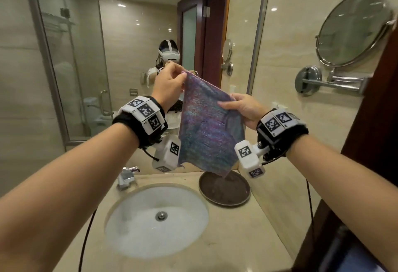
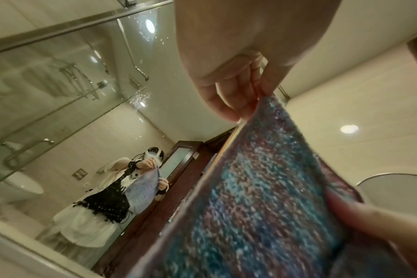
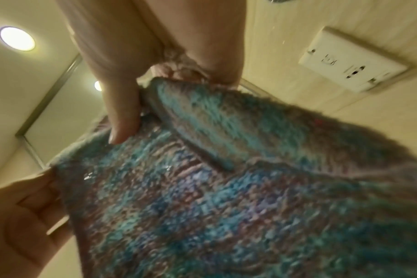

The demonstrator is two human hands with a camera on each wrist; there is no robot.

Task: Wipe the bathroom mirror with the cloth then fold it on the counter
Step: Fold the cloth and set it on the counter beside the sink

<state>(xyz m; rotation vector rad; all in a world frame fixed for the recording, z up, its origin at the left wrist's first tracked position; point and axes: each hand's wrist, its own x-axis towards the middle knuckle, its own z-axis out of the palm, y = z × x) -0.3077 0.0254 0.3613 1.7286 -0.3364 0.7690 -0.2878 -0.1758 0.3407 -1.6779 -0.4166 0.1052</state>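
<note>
A knitted cloth [image 1: 206, 125] in blue, teal and purple hangs spread in the air in front of the large wall mirror [image 1: 129, 56], above the counter [image 1: 232, 233]. My left hand [image 1: 170, 84] pinches its upper corner, seen close in the left wrist view as the left hand [image 2: 240, 105] on the cloth [image 2: 262, 197]. My right hand [image 1: 239, 108] grips the lower right corner; in the right wrist view the right hand [image 3: 141, 97] bunches a fold of the cloth [image 3: 226, 188]. The cloth's lower edge dangles over a dark plate.
A white oval sink [image 1: 157, 220] with a chrome tap [image 1: 126, 177] sits in the beige counter. A dark round plate [image 1: 225, 189] lies behind it. A round swing-arm mirror [image 1: 353, 28] juts from the right wall. A dark wooden door frame [image 1: 374, 131] stands at right.
</note>
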